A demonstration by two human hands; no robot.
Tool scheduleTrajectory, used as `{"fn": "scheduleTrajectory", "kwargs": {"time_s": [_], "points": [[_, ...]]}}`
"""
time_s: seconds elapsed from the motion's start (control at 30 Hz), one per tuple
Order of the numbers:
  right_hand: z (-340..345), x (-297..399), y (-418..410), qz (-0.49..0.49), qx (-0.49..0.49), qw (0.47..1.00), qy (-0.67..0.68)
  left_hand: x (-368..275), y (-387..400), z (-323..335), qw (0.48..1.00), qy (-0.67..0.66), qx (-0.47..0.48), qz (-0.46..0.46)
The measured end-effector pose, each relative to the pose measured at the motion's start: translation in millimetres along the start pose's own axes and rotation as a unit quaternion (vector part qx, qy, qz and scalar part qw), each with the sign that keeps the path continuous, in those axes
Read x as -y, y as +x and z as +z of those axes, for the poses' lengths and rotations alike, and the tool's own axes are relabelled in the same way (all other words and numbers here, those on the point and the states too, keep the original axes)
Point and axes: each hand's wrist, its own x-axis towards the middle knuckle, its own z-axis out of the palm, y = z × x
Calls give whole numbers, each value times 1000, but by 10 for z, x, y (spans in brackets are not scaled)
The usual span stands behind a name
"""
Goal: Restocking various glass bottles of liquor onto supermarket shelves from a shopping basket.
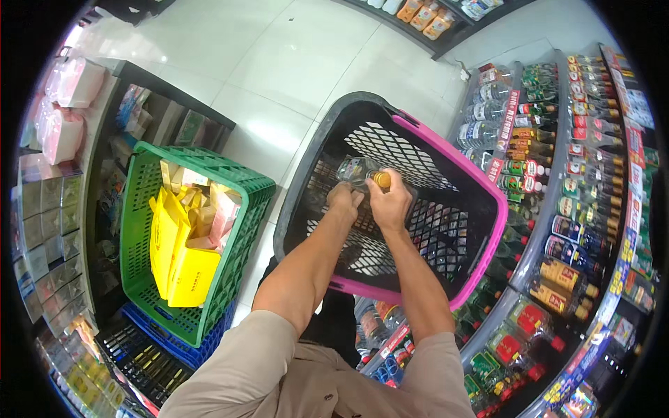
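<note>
My right hand (391, 202) grips a clear plastic bottle (354, 168) by its neck, just by the yellow cap. The thumb and fingers close around that end. My left hand (344, 198) holds the side of the bottle's body, its fingers curled and partly hidden. The bottle lies tilted, its label facing up, within the mouth of a black shopping basket (449, 224) with a pink handle rim. Both forearms reach over the basket's near side. Whether the bottle rests on the basket's floor I cannot tell.
A green plastic crate (256, 204) with yellow bags (193, 271) and small boxes stands at left on a blue crate (219, 326). Shelves of bottles (567, 230) curve along the right side. Boxed goods (49, 209) line the left shelf. Pale floor tiles (261, 62) stretch ahead.
</note>
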Motion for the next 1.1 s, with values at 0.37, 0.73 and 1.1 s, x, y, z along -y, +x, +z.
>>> {"fn": "scheduleTrajectory", "kwargs": {"time_s": [0.37, 0.73, 1.1], "points": [[861, -450, 122, 35, 61, 997, 17, -105, 528, -25, 882, -460, -86, -59], [1243, -714, 112, 15, 53, 998, 36, 193, 1064, -17, 877, -463, -118, -38], [1387, -844, 69, 76, 101, 992, 18, 148, 1010, -65, 855, -512, -80, -1]]}}
